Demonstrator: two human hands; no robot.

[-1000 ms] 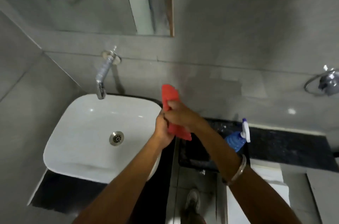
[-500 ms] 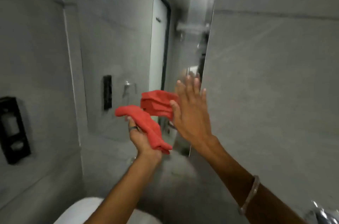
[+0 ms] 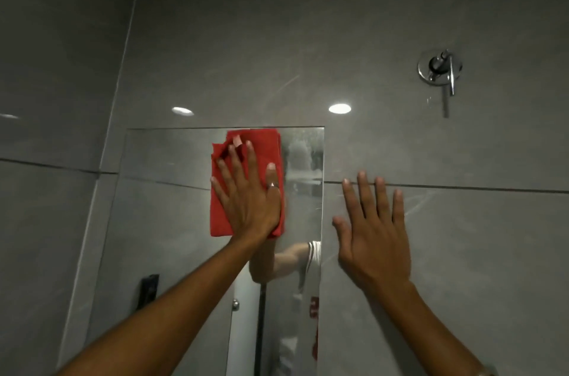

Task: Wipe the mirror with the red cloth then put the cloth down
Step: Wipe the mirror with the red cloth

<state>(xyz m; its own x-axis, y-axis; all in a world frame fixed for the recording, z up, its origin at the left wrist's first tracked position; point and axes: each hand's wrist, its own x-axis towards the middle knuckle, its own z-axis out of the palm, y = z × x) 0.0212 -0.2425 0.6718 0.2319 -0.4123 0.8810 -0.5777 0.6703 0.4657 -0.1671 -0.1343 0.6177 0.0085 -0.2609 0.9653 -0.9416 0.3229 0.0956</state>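
A frameless mirror [image 3: 172,221] is fixed to the grey tiled wall, its top edge near mid-frame. The folded red cloth [image 3: 264,144] lies flat against the glass near the mirror's top right corner. My left hand [image 3: 249,197] presses on the cloth with fingers spread, covering its lower middle. My right hand [image 3: 374,237] is flat on the wall tile just right of the mirror's edge, fingers apart, holding nothing. Smears show on the glass to the right of the cloth.
A chrome wall valve [image 3: 440,67] with a lever sits high on the right. Ceiling lights reflect in the glossy tiles above the mirror. The mirror reflects a door, a black wall fitting [image 3: 147,291] and my own arm and shirt.
My view has swung up from the sink to the mirror's top. The cloth went from both hands to my left hand alone, now pressed flat on the glass. My right hand moved onto the wall.
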